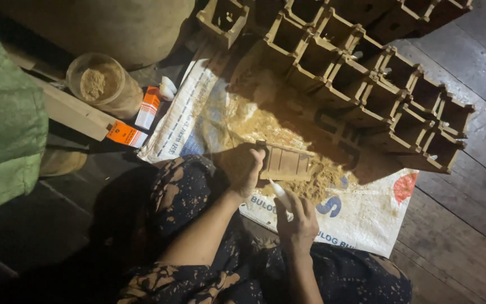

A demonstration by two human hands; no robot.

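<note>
A wooden frame (286,162) is gripped by the left hand (242,166); a white tube (280,194) is held tight in the right hand (297,220). Wooden boxes (367,84) are stacked behind. Powder is seen in the jar (103,84).

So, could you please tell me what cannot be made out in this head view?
- White tube: its lower part is hidden inside the right hand.
- Wooden piece: its near end is covered by the left hand.
- Stacked wooden frames: cut off by the top edge.
- Green sack: cut off by the left edge.

Small woodcraft workshop, plank floor (468,225), stacked wooden box frames (367,84), sawdust (265,129) on a woven sack (361,219)
</note>
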